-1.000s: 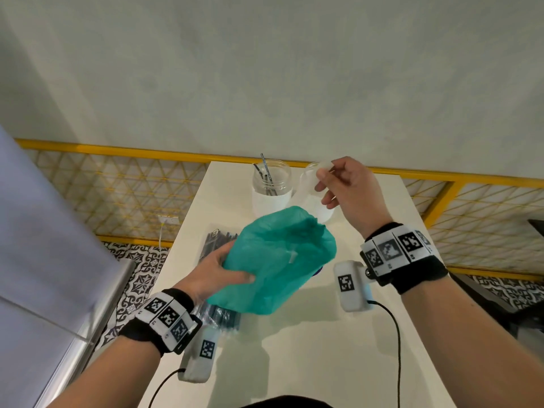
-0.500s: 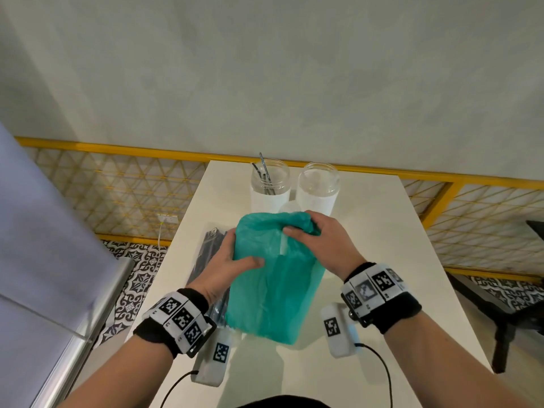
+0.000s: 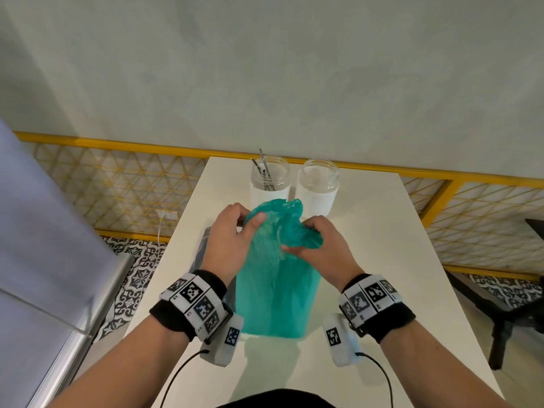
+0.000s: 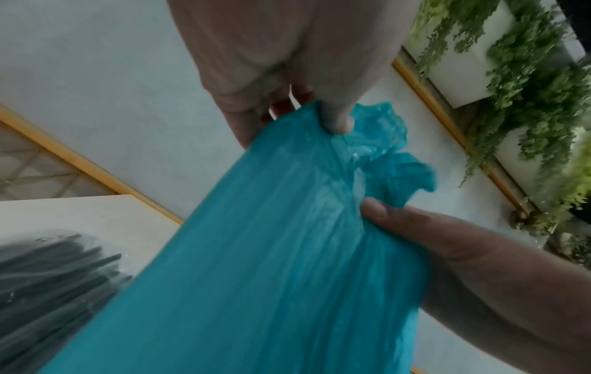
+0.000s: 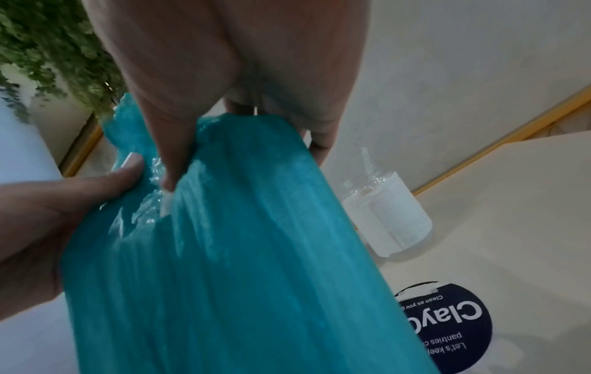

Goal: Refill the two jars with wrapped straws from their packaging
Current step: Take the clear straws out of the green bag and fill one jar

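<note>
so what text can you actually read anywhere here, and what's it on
"ClayC", cut off by the teal bag: round dark blue sticker on the table.
"Clean as you g", cut off: same sticker.
"Let's keep", "pantries c", cut off: same sticker.
Wristband markers: square codes, no words.
Jar label: blank.

We get even, soft daylight in the head view, no hard glare, and the straight yellow metal railing (image 3: pixel 294 160) bows toward 3 and 9 o'clock from the wide lens. The white rectangular tabletop (image 3: pixel 382 260) reads bright; a faint greenish shadow pools at 6 o'clock under the translucent teal plastic bag (image 3: pixel 276 290). Both wrist views run dimmer and softer. In the left wrist view the clear pack of dark straws (image 4: pixel 48 278) at 8 o'clock smears out of focus, and the hanging green foliage (image 4: pixel 527 101) at 2 o'clock blurs.
</note>
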### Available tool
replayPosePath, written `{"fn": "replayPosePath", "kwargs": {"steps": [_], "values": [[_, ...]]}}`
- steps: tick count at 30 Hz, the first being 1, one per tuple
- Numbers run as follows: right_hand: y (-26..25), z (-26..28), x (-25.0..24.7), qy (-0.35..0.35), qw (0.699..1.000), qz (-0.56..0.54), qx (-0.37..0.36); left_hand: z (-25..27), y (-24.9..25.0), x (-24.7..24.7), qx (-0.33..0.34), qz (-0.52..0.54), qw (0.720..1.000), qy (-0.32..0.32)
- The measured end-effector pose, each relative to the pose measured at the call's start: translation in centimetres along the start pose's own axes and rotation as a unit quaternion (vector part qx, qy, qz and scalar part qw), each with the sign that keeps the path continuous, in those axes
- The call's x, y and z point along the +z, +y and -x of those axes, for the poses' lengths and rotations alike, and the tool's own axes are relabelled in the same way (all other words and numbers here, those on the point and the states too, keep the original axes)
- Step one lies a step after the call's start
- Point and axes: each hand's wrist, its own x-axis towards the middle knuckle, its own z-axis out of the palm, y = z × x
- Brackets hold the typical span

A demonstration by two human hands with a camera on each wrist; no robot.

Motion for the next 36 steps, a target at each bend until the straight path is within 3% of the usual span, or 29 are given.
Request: {"fn": "replayPosePath", "kwargs": {"steps": [2, 6, 10, 16, 19, 22, 25, 28, 31, 36], "values": [[0.4, -0.1, -0.4, 0.050, 0.998, 0.016, -0.025, -0.1, 0.1, -0.2, 0.013, -0.026, 1.000, 0.011], [0.7, -0.1, -1.1, 0.116, 0.993, 0.028, -0.015, 0.0, 0.4, -0.8, 0.001, 0.038, 0.999, 0.008], [-1.3, 0.5, -0.9, 0.104, 0.991, 0.062, -0.057, 0.5, 1.6, -0.9, 0.052, 0.036, 0.997, -0.047], [-4.5, 0.8, -1.6, 0.140, 0.985, -0.022, -0.101, 0.0, 3.6, -1.4, 0.078, -0.023, 0.989, -0.125], [-4.6, 0.7, -2.0, 0.114, 0.987, 0.016, -0.115, -0.3, 4.5, -1.8, 0.059, -0.057, 0.991, -0.104], [-4.8, 0.6, -2.1, 0.089, 0.993, 0.008, -0.074, -0.3, 5.0, -2.0, 0.002, 0.012, 0.999, -0.030], [-5.6, 0.7, -2.1, 0.045, 0.998, -0.007, -0.033, -0.5, 5.5, -2.2, -0.015, -0.017, 0.999, 0.023], [-6.3, 1.1, -1.6, -0.013, 1.000, 0.007, -0.017, -0.5, 5.8, -2.4, -0.005, -0.036, 0.999, 0.014], [-6.6, 1.5, -1.3, -0.040, 0.999, 0.015, -0.007, -0.1, 5.8, -2.3, -0.002, -0.027, 0.999, -0.037], [-6.7, 1.6, -1.2, 0.003, 0.998, 0.051, 0.030, 0.8, 6.1, -2.2, -0.026, 0.046, 0.997, -0.056]]}}
